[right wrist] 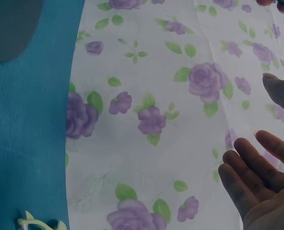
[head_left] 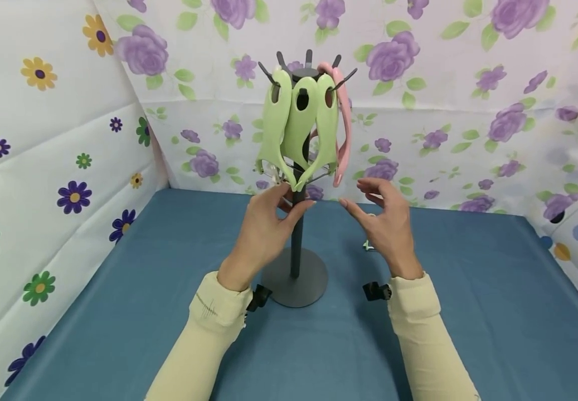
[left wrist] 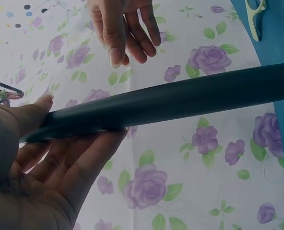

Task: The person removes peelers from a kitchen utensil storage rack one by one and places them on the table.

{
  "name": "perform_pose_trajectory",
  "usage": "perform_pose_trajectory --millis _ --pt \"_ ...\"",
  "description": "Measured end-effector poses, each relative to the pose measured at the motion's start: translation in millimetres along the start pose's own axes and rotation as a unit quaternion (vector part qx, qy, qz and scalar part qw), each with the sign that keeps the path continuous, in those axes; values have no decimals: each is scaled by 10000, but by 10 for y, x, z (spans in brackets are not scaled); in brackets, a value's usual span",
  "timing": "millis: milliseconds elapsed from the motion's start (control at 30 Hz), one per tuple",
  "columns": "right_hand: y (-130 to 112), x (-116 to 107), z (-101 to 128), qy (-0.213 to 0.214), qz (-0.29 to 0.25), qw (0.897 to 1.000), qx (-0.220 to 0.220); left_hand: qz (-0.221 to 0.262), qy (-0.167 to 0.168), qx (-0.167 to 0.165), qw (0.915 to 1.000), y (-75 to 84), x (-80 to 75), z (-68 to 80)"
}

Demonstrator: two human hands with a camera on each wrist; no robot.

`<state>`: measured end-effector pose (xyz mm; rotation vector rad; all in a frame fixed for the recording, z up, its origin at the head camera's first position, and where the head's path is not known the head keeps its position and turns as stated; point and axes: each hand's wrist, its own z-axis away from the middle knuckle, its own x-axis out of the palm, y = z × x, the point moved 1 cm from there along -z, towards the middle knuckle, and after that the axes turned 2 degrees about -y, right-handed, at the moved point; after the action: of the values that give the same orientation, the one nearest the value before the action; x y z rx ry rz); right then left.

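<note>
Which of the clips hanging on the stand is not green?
The pink clip, hanging at the right edge of the bunch; the other three clips are pale green.

Two forearms in cream sleeves reach forward. The left hand [head_left: 263,225] is raised, fingers lightly curved, thumb extended. The right hand [head_left: 386,220] hovers beside it, open, fingers relaxed and spread.
</note>
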<state>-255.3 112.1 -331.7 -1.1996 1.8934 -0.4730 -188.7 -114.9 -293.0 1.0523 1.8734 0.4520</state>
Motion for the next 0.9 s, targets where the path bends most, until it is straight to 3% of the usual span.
perform_pose_trajectory --millis 267,433,900 --pt "-45 36 -23 -56 4 9999 -138 -10 -102 -217 9997 7 -20 -1" --pt "-29 17 -19 -25 103 9998 -155 45 -156 -171 9997 42 6 -22" --pt "-113 -39 -22 81 -390 9985 -369 -90 -470 -223 9986 47 -55 -38"
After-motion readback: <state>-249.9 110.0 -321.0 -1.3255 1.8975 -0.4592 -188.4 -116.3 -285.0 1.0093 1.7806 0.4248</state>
